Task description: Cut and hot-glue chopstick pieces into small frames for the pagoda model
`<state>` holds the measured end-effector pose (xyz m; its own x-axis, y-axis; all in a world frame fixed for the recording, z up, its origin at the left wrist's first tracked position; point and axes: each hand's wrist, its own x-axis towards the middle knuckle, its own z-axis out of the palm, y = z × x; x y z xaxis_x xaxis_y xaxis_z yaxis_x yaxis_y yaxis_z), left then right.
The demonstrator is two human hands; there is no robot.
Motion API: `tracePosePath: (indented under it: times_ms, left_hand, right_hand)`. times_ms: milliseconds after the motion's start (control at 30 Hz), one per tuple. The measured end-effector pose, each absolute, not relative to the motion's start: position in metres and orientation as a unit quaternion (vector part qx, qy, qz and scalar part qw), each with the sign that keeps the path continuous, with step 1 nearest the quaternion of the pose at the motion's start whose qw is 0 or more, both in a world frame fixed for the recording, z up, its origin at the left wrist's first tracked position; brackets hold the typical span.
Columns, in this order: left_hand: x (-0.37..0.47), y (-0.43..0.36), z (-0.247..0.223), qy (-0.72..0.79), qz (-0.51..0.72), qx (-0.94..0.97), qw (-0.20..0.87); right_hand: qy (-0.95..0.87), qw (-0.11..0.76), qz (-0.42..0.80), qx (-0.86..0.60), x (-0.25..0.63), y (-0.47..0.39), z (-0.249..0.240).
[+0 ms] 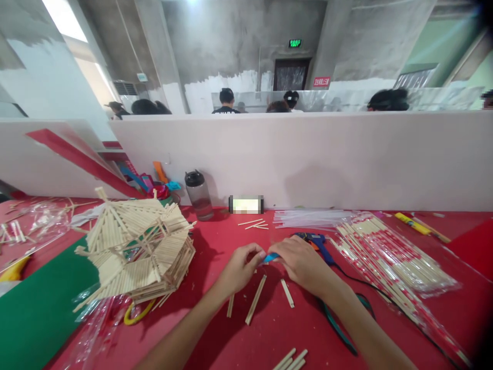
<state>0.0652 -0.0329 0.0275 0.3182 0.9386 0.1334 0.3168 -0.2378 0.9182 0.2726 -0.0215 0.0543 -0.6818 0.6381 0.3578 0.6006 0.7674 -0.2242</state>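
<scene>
My left hand [241, 267] is closed in a pinch, its thumb at the left end of a small blue object [271, 257]; whatever else is in its fingers is hidden. My right hand [300, 259] is closed around the blue object's other end. Its exact kind cannot be made out. Below the hands lie short cut pieces of wooden chopstick, one pair [255, 300] in the middle and another piece [287, 293] to the right. A blue glue gun [321, 246] rests just beyond my right hand. Dark green tool handles [339, 329] show partly under my right forearm.
On the left stands a pavilion-like model [142, 252] of wooden sticks. A water bottle [199, 198] stands by the white partition [246, 154]. Clear glue sticks [308, 218] and bagged chopsticks [396, 257] lie right. More sticks [291, 361] are at the front edge. People sit beyond.
</scene>
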Motion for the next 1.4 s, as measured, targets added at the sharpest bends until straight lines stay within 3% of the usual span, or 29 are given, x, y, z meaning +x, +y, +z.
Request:
tracePosePath:
  times_ms: [700, 900, 1233, 1400]
  left_hand:
    - [0.053, -0.028, 0.034, 0.438, 0.344, 0.669, 0.492]
    - [0.040, -0.016, 0.039, 0.477, 0.367, 0.663, 0.445]
    - [0.026, -0.011, 0.047, 0.565, 0.292, 0.672, 0.380]
    - [0.037, -0.021, 0.049, 0.578, 0.137, 0.725, 0.347]
  right_hand:
    - [-0.864, 0.248, 0.211, -0.383, 0.272, -0.014, 0.059]
    - [-0.820, 0.261, 0.282, -0.424, 0.280, -0.010, 0.064]
    - [-0.836, 0.121, 0.239, -0.479, 0.296, -0.004, 0.066]
    - [-0.812, 0.059, 0.112, -0.570, 0.296, 0.004, 0.040]
